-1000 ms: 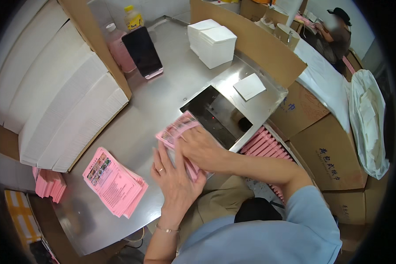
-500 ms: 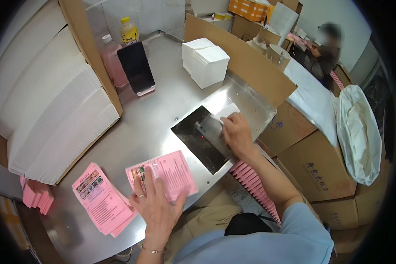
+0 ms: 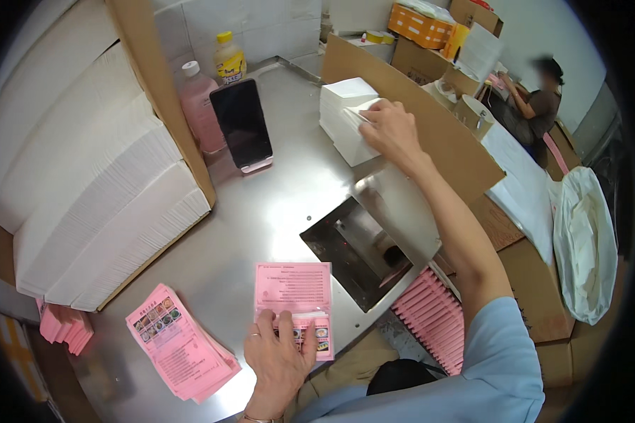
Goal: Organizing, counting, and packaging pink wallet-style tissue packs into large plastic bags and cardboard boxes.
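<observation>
The left hand is laid flat at the lower centre of the frame, fingers spread and pressed on the near edge of a pink leaflet; nothing is gripped, the sheet is only pinned to the steel table. A ring is seen on one finger. The leaflet is opened flat, its upper part covered with small print, with coloured pictures showing along the lower strip beside the fingers.

The right hand is stretched out to the upper centre, where the fingertips are closed on the top white sheet of a stack of white paper, its corner slightly lifted.

A pile of pink leaflets is seen at the lower left, well apart from the pinned one. A dark rectangular opening is set in the table right of the leaflet.
</observation>
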Tool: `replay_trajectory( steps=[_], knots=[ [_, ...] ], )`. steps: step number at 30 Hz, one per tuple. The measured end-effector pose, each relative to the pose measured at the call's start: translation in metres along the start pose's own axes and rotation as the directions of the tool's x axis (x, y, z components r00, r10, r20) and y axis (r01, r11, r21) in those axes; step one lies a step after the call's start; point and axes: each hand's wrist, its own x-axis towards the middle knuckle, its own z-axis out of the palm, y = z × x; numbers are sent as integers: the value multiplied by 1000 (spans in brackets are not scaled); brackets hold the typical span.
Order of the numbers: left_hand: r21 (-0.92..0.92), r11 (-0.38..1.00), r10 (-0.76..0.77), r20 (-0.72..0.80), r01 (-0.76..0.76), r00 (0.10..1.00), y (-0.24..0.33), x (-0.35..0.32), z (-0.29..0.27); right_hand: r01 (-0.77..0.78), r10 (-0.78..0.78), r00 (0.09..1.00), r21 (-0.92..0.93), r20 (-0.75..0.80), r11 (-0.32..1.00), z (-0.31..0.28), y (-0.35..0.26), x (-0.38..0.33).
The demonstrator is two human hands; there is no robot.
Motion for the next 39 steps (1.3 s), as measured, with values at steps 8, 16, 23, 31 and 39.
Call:
replay_trajectory(
  steps=[8, 16, 23, 31, 39],
  knots=[
    [9, 1000, -12, 43, 12, 999, 0, 2, 2, -73, 96, 993, 295, -65, 953, 44, 4, 85],
    [1, 998, -56, 73, 56, 996, 5, 2, -6, -72, 40, 980, 161, 197, 984, -4, -1, -15],
    [-18, 999, -43, 75, 44, 996, 7, 4, -1, -4, -36, 991, 303, 128, 953, -53, 16, -49],
    [102, 994, -22, -4, 22, 1000, 7, -2, 1, -54, 52, 998, 89, 25, 995, -98, -3, -130],
    [48, 998, 37, -18, -37, 999, 6, 0, 6, -148, 148, 989, 129, 12, 981, -93, -9, -127]
  ],
)
